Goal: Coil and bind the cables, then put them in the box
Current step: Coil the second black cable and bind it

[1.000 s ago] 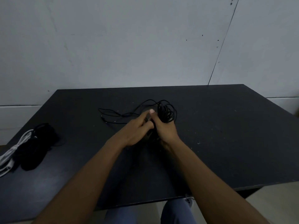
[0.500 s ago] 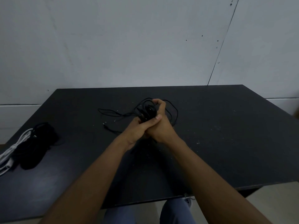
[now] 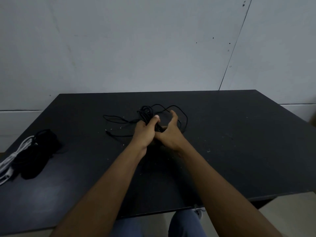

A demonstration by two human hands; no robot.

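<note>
Having let go, the right hand (image 3: 169, 132) spreads open just right of the black cable coil (image 3: 145, 111), which the left hand (image 3: 144, 134) grips above the surface (image 3: 222, 151) middle. Its loose tail (image 3: 118, 119) (trailing left) may snag, pulling loops from that one-handed hold.

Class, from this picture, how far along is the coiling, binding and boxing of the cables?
Seemingly done: a black bundle and white cable lie gathered at the table's left edge. In hand: the left hand grips a part-wound black cable, loose loops trailing. Left: finishing, binding, boxing; no box shows.
</note>
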